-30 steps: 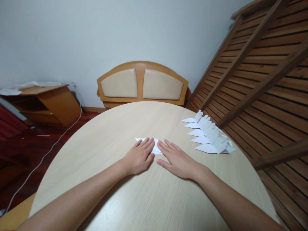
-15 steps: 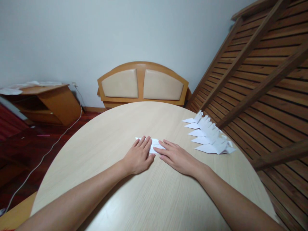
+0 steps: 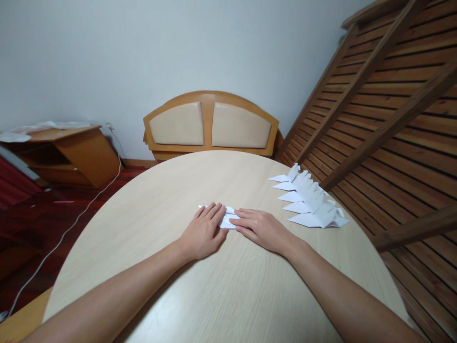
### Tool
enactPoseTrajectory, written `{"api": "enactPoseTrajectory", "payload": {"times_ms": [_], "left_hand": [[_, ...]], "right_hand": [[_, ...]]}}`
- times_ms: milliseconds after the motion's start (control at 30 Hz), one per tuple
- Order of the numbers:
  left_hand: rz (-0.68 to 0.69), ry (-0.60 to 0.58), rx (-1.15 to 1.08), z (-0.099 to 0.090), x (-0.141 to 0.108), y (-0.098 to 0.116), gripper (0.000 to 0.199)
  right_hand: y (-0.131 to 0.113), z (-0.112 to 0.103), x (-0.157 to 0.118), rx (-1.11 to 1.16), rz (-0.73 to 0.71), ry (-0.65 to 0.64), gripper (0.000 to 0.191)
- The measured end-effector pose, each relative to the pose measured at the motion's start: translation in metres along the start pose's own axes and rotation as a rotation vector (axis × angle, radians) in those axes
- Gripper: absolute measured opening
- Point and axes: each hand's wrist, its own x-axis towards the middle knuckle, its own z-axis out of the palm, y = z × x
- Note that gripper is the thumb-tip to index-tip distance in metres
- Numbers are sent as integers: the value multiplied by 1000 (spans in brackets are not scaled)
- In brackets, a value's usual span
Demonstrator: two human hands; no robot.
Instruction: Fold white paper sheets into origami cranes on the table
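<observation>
Touching folded paper | left fingers flat, released | right fingers extended, grip unclear | cabinet interior dark

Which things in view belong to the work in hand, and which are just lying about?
In hand:
- folded white paper, under the fingers of the left hand and right hand
- round table, beneath it
- row of folded paper pieces, untouched but probably related

Lying about:
- white cable
- wooden cabinet
- headboard
- slatted panel
</observation>
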Motion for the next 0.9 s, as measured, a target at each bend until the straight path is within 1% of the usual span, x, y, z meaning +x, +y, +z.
{"api": "enactPoseTrajectory", "payload": {"times_ms": [133, 267, 400, 500, 567, 733, 900], "left_hand": [[12, 5, -9, -1, 0, 1, 54], [24, 45, -42, -4, 3, 1, 49], [79, 100, -113, -7, 7, -3, 38], [112, 106, -145, -9, 9, -8, 33], [109, 111, -150, -11, 9, -10, 32], [84, 115, -169, -12, 8, -10, 30], [69, 111, -168, -14, 7, -7, 30]], "right_hand": [[1, 0, 1, 1, -6, 6, 31], [-1, 0, 2, 26, 41, 21, 32], [-1, 1, 2, 46, 87, 24, 32], [-2, 0, 1, 50, 123, 24, 33], [-3, -2, 1, 58, 138, 27, 33], [-5, -5, 1, 89, 86, 15, 30], [-2, -4, 0, 157, 79, 49, 30]]}}
